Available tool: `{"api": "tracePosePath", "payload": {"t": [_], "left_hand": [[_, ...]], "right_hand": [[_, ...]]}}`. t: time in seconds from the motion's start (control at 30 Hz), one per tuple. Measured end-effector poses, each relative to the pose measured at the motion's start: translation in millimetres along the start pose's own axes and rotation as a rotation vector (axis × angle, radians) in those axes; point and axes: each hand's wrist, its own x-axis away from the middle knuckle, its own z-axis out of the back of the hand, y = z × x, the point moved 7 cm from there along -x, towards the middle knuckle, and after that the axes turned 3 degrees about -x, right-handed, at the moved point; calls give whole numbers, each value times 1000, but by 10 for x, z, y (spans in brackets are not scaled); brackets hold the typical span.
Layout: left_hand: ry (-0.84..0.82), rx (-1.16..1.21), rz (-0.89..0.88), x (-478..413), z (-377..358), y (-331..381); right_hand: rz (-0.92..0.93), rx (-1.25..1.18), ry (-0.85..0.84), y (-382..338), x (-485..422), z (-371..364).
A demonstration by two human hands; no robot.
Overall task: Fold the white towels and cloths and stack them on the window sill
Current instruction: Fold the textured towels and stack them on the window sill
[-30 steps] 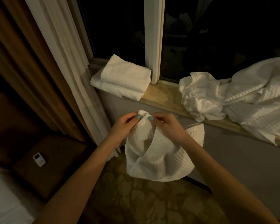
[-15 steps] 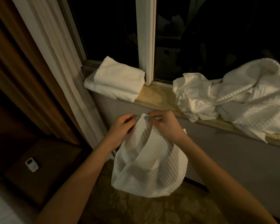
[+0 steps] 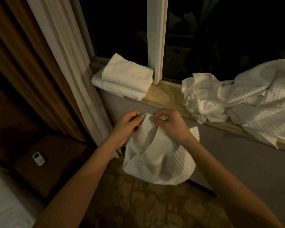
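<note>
A white waffle-weave cloth (image 3: 160,158) hangs in front of me below the window sill (image 3: 163,96). My left hand (image 3: 127,125) and my right hand (image 3: 169,124) pinch its top edge close together, thumbs almost meeting. The cloth droops in a loose fold beneath them. Two folded white towels (image 3: 125,79) lie stacked at the sill's left end. A crumpled heap of white cloths and towels (image 3: 237,96) covers the sill's right part.
A cream curtain (image 3: 69,63) and a brown drape (image 3: 23,63) hang at the left. A small white remote (image 3: 38,158) lies on a brown cushion. A white window post (image 3: 156,38) stands behind the stack. Patterned carpet (image 3: 138,203) lies below.
My hands stay together on the cloth's top edge. The hanging cloth has shifted and gathered into a narrower drape, with its right-hand flap mostly drawn in.
</note>
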Motion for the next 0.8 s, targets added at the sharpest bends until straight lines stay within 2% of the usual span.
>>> {"api": "tracePosePath", "payload": {"t": [0.2, 0.33, 0.4, 0.47, 0.57, 0.7, 0.8], "left_hand": [[9, -159, -89, 43, -27, 66], [191, -312, -84, 2, 80, 20], [250, -312, -110, 22, 91, 64], [183, -280, -218, 50, -33, 180], [22, -383, -319, 109, -311, 297], [-161, -249, -282, 212, -580, 328], [-171, -260, -313, 214, -650, 373]], "right_hand": [[3, 9, 0, -22, 61, -2], [4, -44, 256, -68, 165, 232], [37, -141, 308, -133, 238, 313], [122, -195, 340, -234, 294, 360], [233, -243, 437, -336, 339, 419], [263, -226, 569, -372, 355, 472], [237, -221, 566, -357, 317, 462]]}}
